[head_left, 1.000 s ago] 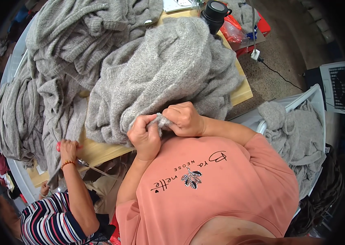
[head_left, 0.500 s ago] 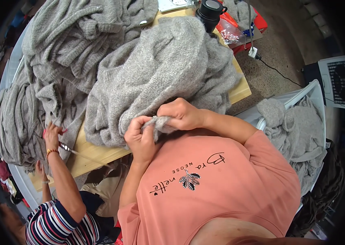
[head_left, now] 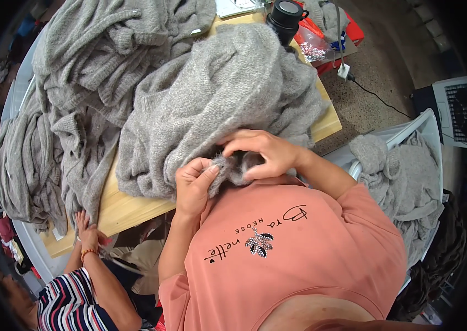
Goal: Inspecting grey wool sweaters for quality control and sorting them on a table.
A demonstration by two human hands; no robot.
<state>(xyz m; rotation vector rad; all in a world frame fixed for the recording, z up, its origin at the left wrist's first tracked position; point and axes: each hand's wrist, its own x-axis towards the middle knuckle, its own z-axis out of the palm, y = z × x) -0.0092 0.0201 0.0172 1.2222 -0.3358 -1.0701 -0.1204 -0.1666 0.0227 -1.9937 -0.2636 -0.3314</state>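
A bulky grey knit garment (head_left: 217, 88) lies bunched on the table in front of me, one edge drawn toward my body. My left hand (head_left: 196, 182) pinches that edge between thumb and fingers. Just to its right, my right hand (head_left: 269, 157) curves in a C shape with its thumb and forefinger apart. A loose fold of the knit runs between the hands and passes near the right thumb. The folds partly hide the right fingertips, and no tool shows in either hand.
More grey knitwear (head_left: 101, 60) is heaped at the far left. A co-worker's hands (head_left: 87, 234) touch a grey knit piece at the table's left edge (head_left: 128, 201). A black flask (head_left: 286, 19) stands at the back; a white bin (head_left: 429, 124) of knits is right.
My right hand has opened from its pinch, thumb and forefinger spreading apart. My left hand keeps its pinch. The co-worker's hands have moved lower, and the red-handled tool no longer shows clearly.
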